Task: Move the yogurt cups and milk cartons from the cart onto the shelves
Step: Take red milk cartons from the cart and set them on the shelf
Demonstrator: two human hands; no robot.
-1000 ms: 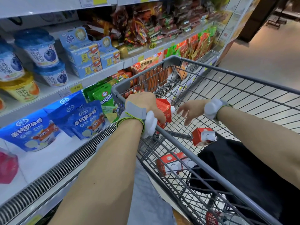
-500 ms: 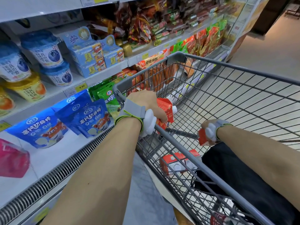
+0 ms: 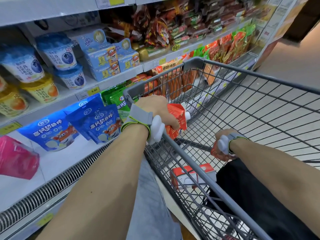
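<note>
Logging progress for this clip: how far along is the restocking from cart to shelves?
Done: yogurt cups stand on the shelves, though who put them there can't be told; no red cartons show there. In hand: the left hand grips a carton at the cart rim, and the right hand grips a second carton inside the basket. Left: at least one more carton lies in the cart.

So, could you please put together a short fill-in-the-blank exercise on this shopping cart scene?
1. The left hand grips a red milk ____ above the cart rim.
2. The right hand holds a carton inside the ____.
3. One more carton lies on its ____ in the cart.
4. The yellow price tag on the shelf edge reads ____.

Missing words: carton; cart; side; 9.90
</note>
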